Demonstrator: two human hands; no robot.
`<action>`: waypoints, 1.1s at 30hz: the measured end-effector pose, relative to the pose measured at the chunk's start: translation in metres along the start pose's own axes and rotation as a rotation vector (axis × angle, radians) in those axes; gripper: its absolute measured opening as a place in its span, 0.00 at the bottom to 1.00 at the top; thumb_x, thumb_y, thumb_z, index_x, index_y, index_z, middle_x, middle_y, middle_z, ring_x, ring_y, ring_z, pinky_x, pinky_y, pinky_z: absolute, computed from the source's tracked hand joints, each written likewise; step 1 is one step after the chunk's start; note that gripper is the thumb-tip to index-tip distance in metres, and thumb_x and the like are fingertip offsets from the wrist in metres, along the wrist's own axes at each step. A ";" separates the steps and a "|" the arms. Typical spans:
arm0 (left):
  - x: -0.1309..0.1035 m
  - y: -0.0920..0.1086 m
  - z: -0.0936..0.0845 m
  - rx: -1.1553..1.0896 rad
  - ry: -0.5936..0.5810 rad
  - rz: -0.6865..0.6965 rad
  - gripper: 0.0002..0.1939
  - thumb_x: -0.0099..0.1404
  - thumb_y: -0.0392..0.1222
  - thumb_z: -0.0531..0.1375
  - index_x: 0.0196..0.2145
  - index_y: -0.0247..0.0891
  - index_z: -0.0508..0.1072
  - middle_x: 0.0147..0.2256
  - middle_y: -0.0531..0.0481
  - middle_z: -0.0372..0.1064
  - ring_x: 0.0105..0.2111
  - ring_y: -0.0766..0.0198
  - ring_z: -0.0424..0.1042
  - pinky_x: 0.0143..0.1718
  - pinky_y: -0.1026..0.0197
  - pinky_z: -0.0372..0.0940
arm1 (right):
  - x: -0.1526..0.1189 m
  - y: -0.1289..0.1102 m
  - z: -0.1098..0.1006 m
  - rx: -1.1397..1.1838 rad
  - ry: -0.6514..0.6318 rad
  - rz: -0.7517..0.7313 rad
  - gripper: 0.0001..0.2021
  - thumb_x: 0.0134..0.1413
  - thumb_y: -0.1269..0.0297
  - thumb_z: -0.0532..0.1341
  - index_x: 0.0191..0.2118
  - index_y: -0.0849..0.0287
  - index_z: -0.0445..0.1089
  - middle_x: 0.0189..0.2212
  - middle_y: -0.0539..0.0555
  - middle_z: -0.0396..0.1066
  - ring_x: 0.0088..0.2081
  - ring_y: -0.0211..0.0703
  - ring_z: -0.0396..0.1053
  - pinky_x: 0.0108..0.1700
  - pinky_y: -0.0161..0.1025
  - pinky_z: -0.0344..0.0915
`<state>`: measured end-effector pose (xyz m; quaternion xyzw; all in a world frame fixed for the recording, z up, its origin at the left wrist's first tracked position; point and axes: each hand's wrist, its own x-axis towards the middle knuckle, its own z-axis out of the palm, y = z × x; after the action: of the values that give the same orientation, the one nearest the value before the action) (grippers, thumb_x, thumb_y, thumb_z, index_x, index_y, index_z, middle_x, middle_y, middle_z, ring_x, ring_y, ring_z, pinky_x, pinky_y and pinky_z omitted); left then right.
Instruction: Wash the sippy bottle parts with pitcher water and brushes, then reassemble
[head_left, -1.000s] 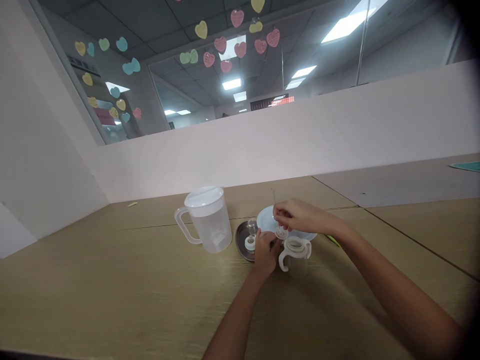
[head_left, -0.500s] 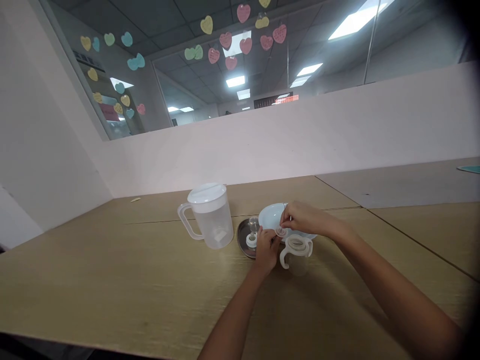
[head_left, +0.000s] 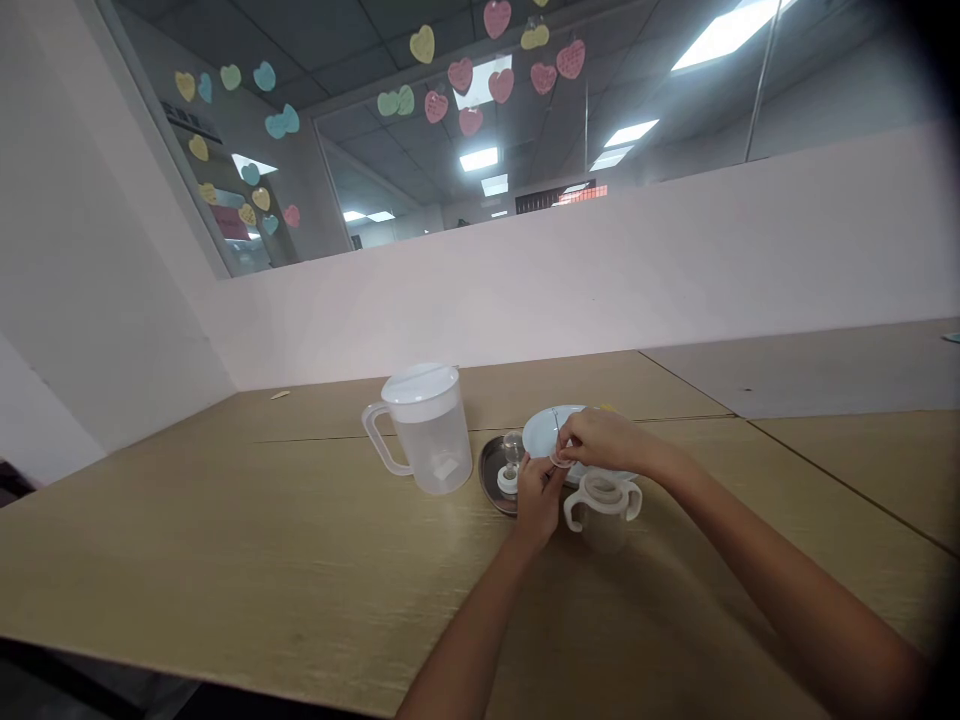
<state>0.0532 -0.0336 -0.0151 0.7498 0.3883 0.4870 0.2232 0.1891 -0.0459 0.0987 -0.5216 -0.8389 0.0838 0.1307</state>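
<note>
Between both hands is a small translucent round piece (head_left: 559, 461), resembling a bottle nipple. My left hand (head_left: 538, 497) is closed on its edge. Just above it, my right hand (head_left: 604, 438) pinches a thin wire-like stick (head_left: 556, 420) whose upper end sticks out over the fingers; its lower end is hidden at the round piece. A clear baby bottle (head_left: 604, 530) with two white handles stands upright, close to my hands, with no top on. Left of my left hand, a metal tray (head_left: 489, 492) holds a white ring (head_left: 508, 482) and a clear dome cap (head_left: 513, 446).
A lidded plastic jug (head_left: 435, 445) stands left of the tray, something small and white at its bottom. Behind my hands lies a pale blue-white dish (head_left: 538, 434), partly covered by them. A low wall (head_left: 450, 310) with a window above borders the wooden table (head_left: 300, 550).
The camera view has shifted slightly. My right hand has tilted and moved a little on the thin stick, with its upper end now showing left of the fingers. Left hand keeps its grip.
</note>
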 end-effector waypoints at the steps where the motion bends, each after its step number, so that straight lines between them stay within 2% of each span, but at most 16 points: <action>1: 0.001 0.001 -0.001 -0.012 0.001 0.002 0.18 0.65 0.49 0.49 0.30 0.39 0.74 0.31 0.52 0.74 0.35 0.63 0.69 0.55 0.52 0.51 | -0.002 -0.002 -0.003 0.028 0.014 -0.010 0.11 0.47 0.59 0.57 0.29 0.57 0.74 0.24 0.52 0.70 0.24 0.36 0.62 0.25 0.32 0.49; 5: 0.003 0.001 -0.002 0.005 0.024 0.006 0.17 0.64 0.48 0.50 0.29 0.39 0.74 0.29 0.52 0.73 0.33 0.63 0.69 0.53 0.53 0.53 | -0.012 -0.016 -0.013 0.180 0.112 -0.077 0.17 0.53 0.52 0.51 0.35 0.57 0.72 0.23 0.50 0.68 0.24 0.36 0.60 0.26 0.32 0.49; 9: 0.004 -0.006 0.001 0.033 0.010 -0.001 0.17 0.63 0.46 0.50 0.23 0.38 0.72 0.25 0.53 0.72 0.29 0.64 0.68 0.55 0.51 0.50 | -0.020 -0.030 -0.018 0.184 0.157 -0.134 0.22 0.57 0.53 0.46 0.23 0.59 0.67 0.18 0.49 0.62 0.22 0.33 0.53 0.26 0.33 0.46; 14: 0.004 -0.011 0.003 -0.027 0.020 0.004 0.14 0.62 0.43 0.51 0.23 0.38 0.71 0.28 0.52 0.72 0.33 0.63 0.68 0.50 0.54 0.56 | -0.020 -0.031 -0.013 0.065 0.132 -0.119 0.21 0.56 0.56 0.46 0.17 0.60 0.62 0.15 0.48 0.57 0.20 0.33 0.47 0.25 0.35 0.42; 18: 0.004 -0.014 0.005 -0.031 0.020 -0.051 0.14 0.61 0.42 0.51 0.23 0.38 0.72 0.28 0.52 0.73 0.33 0.62 0.69 0.46 0.55 0.59 | -0.014 -0.026 -0.003 0.024 0.071 -0.139 0.19 0.55 0.60 0.47 0.17 0.60 0.61 0.16 0.49 0.58 0.21 0.33 0.48 0.25 0.35 0.43; 21: 0.004 -0.014 0.005 -0.027 0.031 -0.085 0.14 0.61 0.41 0.51 0.23 0.38 0.72 0.28 0.52 0.73 0.32 0.62 0.69 0.47 0.55 0.59 | -0.009 -0.023 0.005 -0.016 0.053 -0.148 0.17 0.54 0.64 0.48 0.17 0.60 0.62 0.16 0.49 0.58 0.21 0.33 0.49 0.25 0.34 0.44; 27: 0.003 -0.007 0.001 -0.122 0.043 -0.040 0.13 0.61 0.42 0.52 0.25 0.38 0.73 0.28 0.53 0.74 0.32 0.64 0.69 0.56 0.52 0.48 | -0.004 -0.019 0.009 -0.117 0.013 -0.090 0.16 0.53 0.65 0.49 0.19 0.60 0.65 0.16 0.50 0.60 0.21 0.33 0.52 0.25 0.33 0.43; 30: 0.003 -0.004 -0.001 -0.167 0.052 -0.045 0.13 0.61 0.43 0.52 0.26 0.38 0.74 0.27 0.53 0.73 0.31 0.63 0.69 0.53 0.53 0.53 | -0.005 -0.019 0.006 -0.135 0.010 -0.091 0.17 0.54 0.64 0.49 0.19 0.59 0.66 0.16 0.49 0.60 0.21 0.34 0.53 0.25 0.33 0.43; 33: 0.004 -0.005 -0.002 -0.139 0.062 -0.020 0.13 0.61 0.44 0.52 0.26 0.38 0.74 0.28 0.52 0.73 0.32 0.63 0.69 0.46 0.56 0.59 | -0.007 -0.023 0.003 -0.192 0.061 -0.057 0.18 0.55 0.61 0.49 0.20 0.59 0.68 0.18 0.51 0.63 0.22 0.35 0.56 0.25 0.34 0.43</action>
<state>0.0504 -0.0280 -0.0155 0.7131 0.3677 0.5335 0.2678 0.1716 -0.0622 0.1011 -0.5100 -0.8532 -0.0169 0.1080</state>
